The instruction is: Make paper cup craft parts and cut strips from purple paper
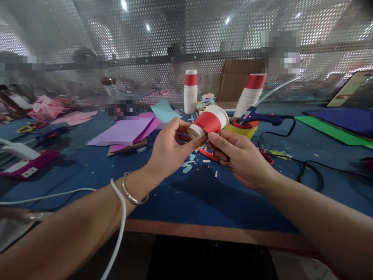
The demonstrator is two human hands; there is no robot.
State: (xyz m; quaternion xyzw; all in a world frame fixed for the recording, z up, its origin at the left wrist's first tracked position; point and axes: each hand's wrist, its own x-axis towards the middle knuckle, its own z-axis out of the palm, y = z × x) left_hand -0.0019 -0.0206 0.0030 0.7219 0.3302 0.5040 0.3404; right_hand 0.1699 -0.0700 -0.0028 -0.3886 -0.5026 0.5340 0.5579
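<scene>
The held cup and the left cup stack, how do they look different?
The held cup is tilted in the left hand; the left cup stack stands upright on the table. The held cup is single; the left cup stack is many nested together. Both show red and white.

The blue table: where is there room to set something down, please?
The blue table is barest between its front edge and the paper scraps, below the held cup. A smaller, specked patch lies between the purple paper and white cable. Beyond the cup, cup stacks and a glue gun crowd it.
</scene>
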